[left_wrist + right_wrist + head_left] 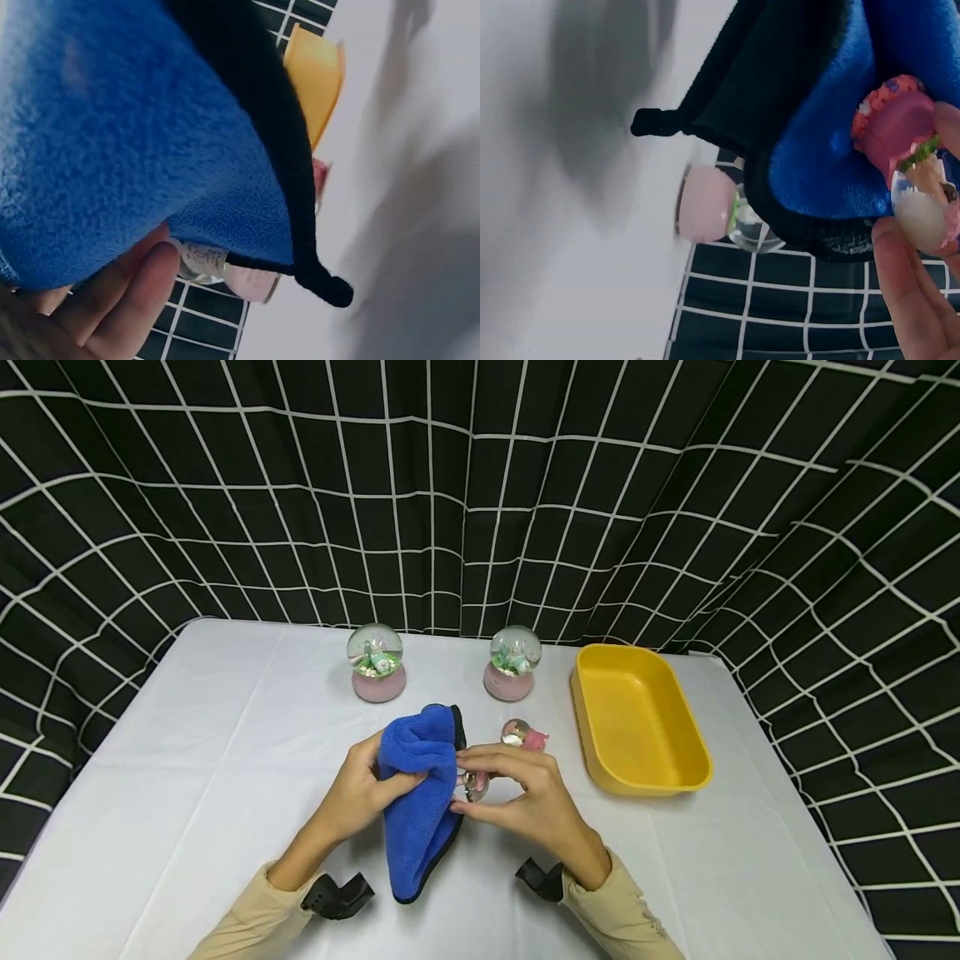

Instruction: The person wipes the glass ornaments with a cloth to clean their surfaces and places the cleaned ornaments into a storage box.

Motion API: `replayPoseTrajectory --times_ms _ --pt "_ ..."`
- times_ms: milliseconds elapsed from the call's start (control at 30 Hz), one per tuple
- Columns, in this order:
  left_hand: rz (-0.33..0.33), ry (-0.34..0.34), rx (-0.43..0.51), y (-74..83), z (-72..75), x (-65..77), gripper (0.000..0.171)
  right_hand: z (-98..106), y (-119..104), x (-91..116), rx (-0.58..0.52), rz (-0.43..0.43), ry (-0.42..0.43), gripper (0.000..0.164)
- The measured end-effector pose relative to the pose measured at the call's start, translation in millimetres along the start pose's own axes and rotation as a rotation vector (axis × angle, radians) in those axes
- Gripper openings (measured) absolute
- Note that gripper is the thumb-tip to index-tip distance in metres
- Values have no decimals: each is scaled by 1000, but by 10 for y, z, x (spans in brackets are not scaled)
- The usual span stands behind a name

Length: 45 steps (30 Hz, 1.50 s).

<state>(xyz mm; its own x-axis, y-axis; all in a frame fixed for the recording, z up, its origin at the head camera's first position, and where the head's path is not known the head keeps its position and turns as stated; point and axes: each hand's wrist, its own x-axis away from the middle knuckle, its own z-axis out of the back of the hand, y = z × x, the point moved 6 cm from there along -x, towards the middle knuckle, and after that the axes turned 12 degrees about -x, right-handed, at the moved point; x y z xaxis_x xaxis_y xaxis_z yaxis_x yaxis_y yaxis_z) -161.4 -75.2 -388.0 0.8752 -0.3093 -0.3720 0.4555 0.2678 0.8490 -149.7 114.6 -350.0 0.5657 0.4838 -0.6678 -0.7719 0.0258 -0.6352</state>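
Observation:
My left hand [362, 793] grips a folded blue cloth [417, 839] with black edging, thumb on the near face. Held by the fingertips of my right hand [534, 787] is a small snow globe [477, 787], its clear ball toward the palm. In the right wrist view, the globe's deep pink base [900, 127] faces into the cloth's blue fold, and a small figure shows in the ball. Most of the left hand is hidden behind the cloth in the left wrist view. Just beyond the right hand lies another small snow globe [517, 732] with a pink base, on its side.
Two larger snow globes with pale pink bases, one at left [378, 681] and one at right [509, 682], stand upright near the white table's back edge. To the right sits a yellow rectangular tub [647, 788]. A black curtain [405, 518] with white grid lines hangs behind.

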Motion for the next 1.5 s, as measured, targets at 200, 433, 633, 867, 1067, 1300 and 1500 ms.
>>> replayPoseTrajectory --times_ms 200,433,633,867,1067,1300,1500 --pt "-14 -141 44 10 -53 -7 59 45 -20 -6 3 45 65 43" --pt "-49 -157 -35 20 -77 4 61 44 -1 11 -11 10 62 43" --pt "-137 -77 -52 45 -64 2 47 11 -18 6 -10 34 -2 45" --pt "-88 -6 -14 30 -15 -1 39 -8 -43 -4 -30 64 -15 46" --pt "-59 -46 88 16 -23 -6 55 17 -65 -21 -13 89 22 45" --pt "-73 -131 74 22 -82 18 65 32 -32 -4 -17 47 36 44" --pt "-147 -25 16 52 -36 21 64 28 36 15 -9 -88 41 54"
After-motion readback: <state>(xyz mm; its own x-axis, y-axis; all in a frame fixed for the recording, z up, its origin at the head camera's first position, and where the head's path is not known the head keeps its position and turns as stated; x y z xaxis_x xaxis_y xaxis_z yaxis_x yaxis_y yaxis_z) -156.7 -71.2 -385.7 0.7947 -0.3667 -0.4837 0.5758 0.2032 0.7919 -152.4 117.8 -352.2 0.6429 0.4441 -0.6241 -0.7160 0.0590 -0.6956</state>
